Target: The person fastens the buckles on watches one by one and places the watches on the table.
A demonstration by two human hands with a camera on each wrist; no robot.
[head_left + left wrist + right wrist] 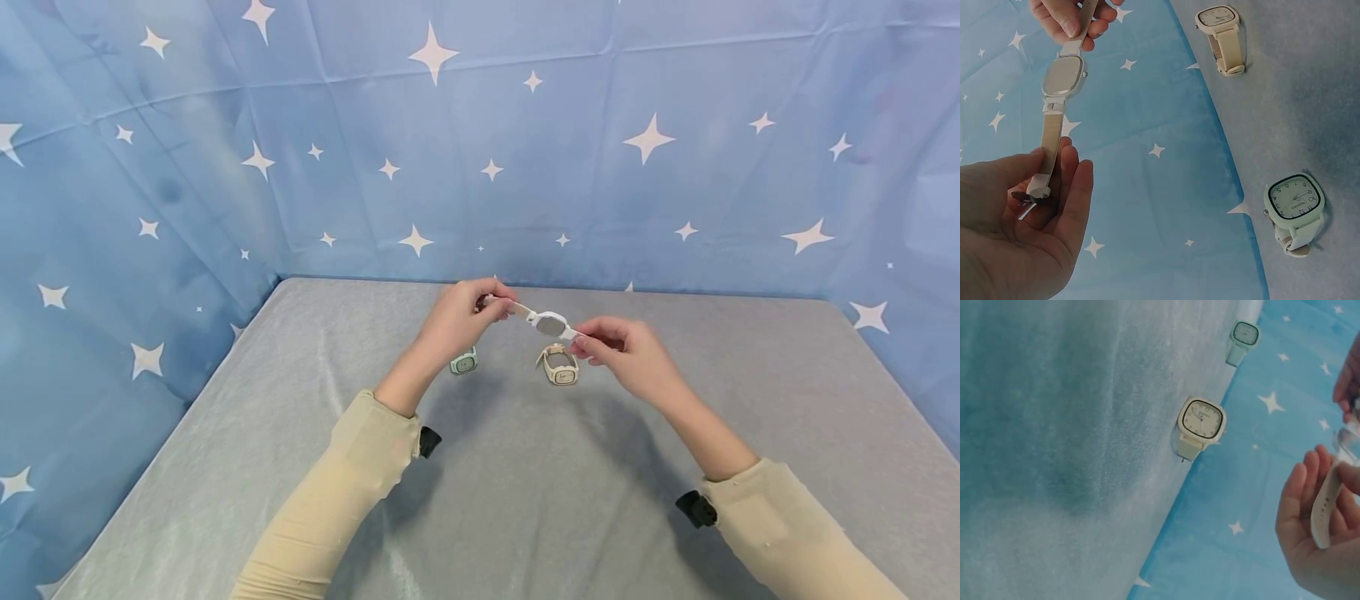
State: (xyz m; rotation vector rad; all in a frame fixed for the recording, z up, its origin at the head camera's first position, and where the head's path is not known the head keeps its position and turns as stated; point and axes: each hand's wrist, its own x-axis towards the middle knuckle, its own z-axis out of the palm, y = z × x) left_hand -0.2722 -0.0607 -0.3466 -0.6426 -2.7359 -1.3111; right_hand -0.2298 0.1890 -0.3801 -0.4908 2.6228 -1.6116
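Note:
A white wristwatch is stretched out between both hands above the table, its grey back facing up toward the head camera. My left hand pinches the buckle end of its strap. The right hand pinches the other strap half, whose holed tail curves across the fingers in the right wrist view. Below the held watch, a cream wristwatch sits on the table with its strap looped. Near the left wrist lies a mint green wristwatch, partly covered by the left hand in the head view.
A grey cloth covers the table. Behind it and at the sides hangs a blue curtain with white stars, meeting the table's far edge. Small black devices are fixed at both sleeve cuffs.

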